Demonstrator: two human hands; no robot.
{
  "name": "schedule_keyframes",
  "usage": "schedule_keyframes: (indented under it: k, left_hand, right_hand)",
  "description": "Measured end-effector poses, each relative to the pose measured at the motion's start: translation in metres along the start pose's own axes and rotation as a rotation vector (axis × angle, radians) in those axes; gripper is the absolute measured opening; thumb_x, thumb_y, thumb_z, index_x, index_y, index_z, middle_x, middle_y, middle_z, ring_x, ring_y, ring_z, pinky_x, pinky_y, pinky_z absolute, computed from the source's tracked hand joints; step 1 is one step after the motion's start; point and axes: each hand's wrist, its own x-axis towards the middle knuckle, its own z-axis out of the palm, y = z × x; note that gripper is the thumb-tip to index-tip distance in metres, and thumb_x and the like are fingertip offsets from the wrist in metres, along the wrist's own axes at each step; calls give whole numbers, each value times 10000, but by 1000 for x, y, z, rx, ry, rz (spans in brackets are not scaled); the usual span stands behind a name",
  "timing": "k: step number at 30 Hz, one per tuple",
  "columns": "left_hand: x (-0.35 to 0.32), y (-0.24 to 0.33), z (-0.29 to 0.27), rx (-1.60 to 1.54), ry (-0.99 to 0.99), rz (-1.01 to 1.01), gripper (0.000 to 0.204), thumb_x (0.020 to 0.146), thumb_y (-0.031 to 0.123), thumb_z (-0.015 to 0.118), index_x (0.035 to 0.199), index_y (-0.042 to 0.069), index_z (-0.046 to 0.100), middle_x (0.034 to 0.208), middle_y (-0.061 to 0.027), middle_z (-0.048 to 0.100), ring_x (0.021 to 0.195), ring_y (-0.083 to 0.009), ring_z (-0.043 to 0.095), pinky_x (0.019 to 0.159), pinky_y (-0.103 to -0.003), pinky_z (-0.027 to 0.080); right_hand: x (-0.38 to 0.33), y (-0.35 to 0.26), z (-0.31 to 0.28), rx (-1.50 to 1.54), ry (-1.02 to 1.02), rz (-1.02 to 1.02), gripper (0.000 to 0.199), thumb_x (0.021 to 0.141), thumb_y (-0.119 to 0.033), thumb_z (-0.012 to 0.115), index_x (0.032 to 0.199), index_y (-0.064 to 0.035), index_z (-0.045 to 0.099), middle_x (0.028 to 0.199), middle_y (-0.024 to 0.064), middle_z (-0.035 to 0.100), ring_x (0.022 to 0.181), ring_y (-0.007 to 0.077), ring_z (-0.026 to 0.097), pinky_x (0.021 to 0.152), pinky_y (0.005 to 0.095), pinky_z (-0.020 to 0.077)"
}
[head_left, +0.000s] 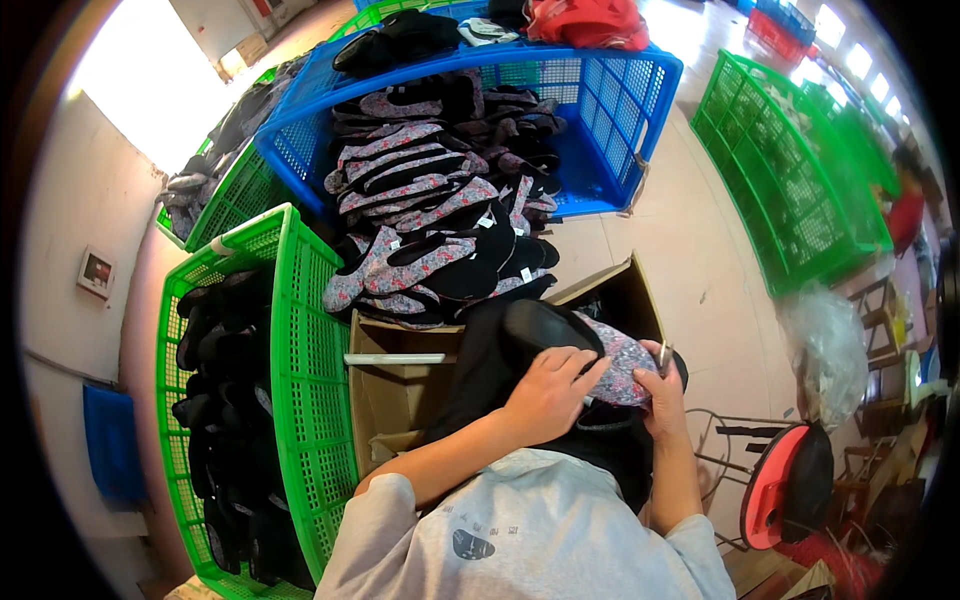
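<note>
Over my lap lies a slipper (622, 362) with grey-and-pink floral fabric and a black sole part. My left hand (552, 398) is closed on its near left side, fingers bent over the black part and the edge of the fabric. My right hand (662, 395) grips the floral end, thumb on top. A small shiny metal piece (666, 350) shows by the right fingers; its kind cannot be made out. Just beyond my knees, a pile of similar floral slippers (425, 262) spills from a blue crate (612, 185) lying on its side.
An open cardboard box (400, 395) stands before me. Black footwear fills a green crate (312, 400) on my left. Another green crate (775, 170) stands at the far right. A stool with a red seat (770, 490) and a clear plastic bag (825, 350) are on my right.
</note>
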Motion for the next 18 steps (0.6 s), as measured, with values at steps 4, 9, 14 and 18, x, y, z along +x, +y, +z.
schedule_keyframes:
  k: [4, 9, 14, 18]
  left_hand:
    - [-4, -4, 47, -577, -1, -445, 543, 840, 109, 736, 1298, -27, 478, 1177, -158, 609, 1111, -303, 585, 991, -377, 462]
    - [-24, -21, 78, -1471, -137, -1041, 293, 999, 224, 595, 1202, 26, 525, 1113, -64, 610, 1018, -140, 587, 912, -287, 478]
    - [-61, -16, 94, -1535, 71, -1268, 265, 1007, 302, 585, 1139, 75, 552, 1058, -43, 640, 908, -115, 600, 839, -279, 489]
    - [-76, -27, 59, -1424, -94, -1439, 283, 984, 317, 622, 1132, 82, 567, 965, -33, 662, 774, -115, 615, 728, -286, 509]
  right_hand:
    - [-6, -1, -15, -193, 74, -206, 428, 806, 11, 653, 1222, -17, 555, 1075, 50, 620, 956, 123, 604, 886, 269, 496]
    - [-23, 15, -15, -409, -16, -257, 357, 837, 11, 637, 1186, 3, 558, 1084, 43, 592, 958, 108, 573, 876, 249, 473]
    - [-35, 41, 0, -581, -113, -329, 500, 806, -14, 751, 1264, 26, 556, 1177, 87, 612, 1082, 155, 581, 969, 294, 464]
    - [-43, 64, 13, -619, -231, -261, 444, 828, -31, 759, 1232, 31, 586, 1141, 85, 645, 1033, 140, 612, 926, 283, 493]
